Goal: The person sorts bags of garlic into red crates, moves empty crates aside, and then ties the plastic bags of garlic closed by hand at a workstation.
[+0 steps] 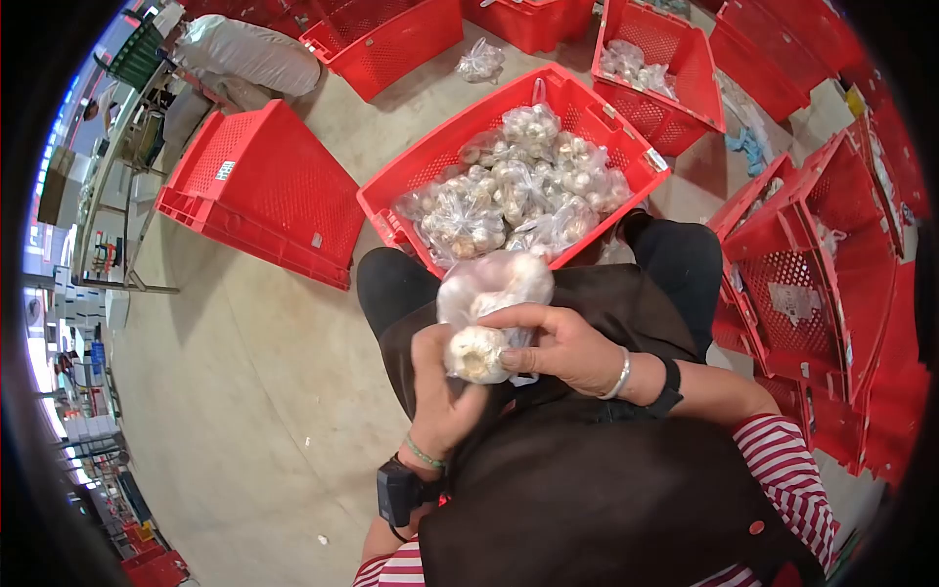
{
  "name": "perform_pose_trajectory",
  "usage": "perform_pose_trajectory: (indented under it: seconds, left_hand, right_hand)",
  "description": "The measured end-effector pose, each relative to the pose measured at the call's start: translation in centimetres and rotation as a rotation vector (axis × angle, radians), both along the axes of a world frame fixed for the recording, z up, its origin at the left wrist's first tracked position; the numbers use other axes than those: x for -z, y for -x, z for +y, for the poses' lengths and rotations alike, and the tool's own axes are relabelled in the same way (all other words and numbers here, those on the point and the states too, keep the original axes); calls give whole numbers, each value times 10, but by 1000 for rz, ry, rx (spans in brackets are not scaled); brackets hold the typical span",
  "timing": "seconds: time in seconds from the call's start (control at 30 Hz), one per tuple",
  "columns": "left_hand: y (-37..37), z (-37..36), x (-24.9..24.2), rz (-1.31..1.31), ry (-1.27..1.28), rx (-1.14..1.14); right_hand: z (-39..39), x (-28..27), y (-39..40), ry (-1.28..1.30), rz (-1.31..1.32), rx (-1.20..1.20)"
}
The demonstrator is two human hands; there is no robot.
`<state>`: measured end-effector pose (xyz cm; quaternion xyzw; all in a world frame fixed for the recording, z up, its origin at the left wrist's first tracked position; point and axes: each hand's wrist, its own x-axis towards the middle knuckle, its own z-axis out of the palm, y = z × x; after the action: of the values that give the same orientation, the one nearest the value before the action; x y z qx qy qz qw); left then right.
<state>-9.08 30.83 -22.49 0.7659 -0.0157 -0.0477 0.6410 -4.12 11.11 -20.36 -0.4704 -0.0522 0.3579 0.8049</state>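
A clear plastic bag (468,290) of garlic is between my hands, above my lap. One garlic bulb (476,354) is at its near end, root side facing up at me. My left hand (442,391) is closed round the left side of the bag, its fingers partly hidden beneath. From the right, my right hand (562,344) pinches the bulb, thumb at its near edge and forefinger across the top. Just beyond my knees, a red crate (380,207) holds many bagged garlic bulbs (518,186).
An overturned red crate (279,191) rests on the concrete floor to the left. Another red crate (675,122) with garlic bags stands at the back right. A single garlic bag (480,61) lies on the floor ahead. Tilted red crates (792,284) crowd my right side.
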Motion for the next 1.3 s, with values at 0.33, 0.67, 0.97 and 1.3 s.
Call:
perform_pose_trajectory:
  seconds: [0.33, 0.67, 0.97, 1.3]
  left_hand:
    - [24, 10, -27, -198, -197, -44]
    - [60, 55, -9, 199, 289, -172]
    - [55, 56, 3, 132, 220, -68]
    - [56, 49, 13, 14, 73, -60]
  right_hand:
    - [9, -26, 11, 14, 110, -167]
    - [42, -41, -11, 330, 9, -783]
    - [67, 4, -4, 411, -646, -302]
    - [59, 8, -1, 394, -496, -361]
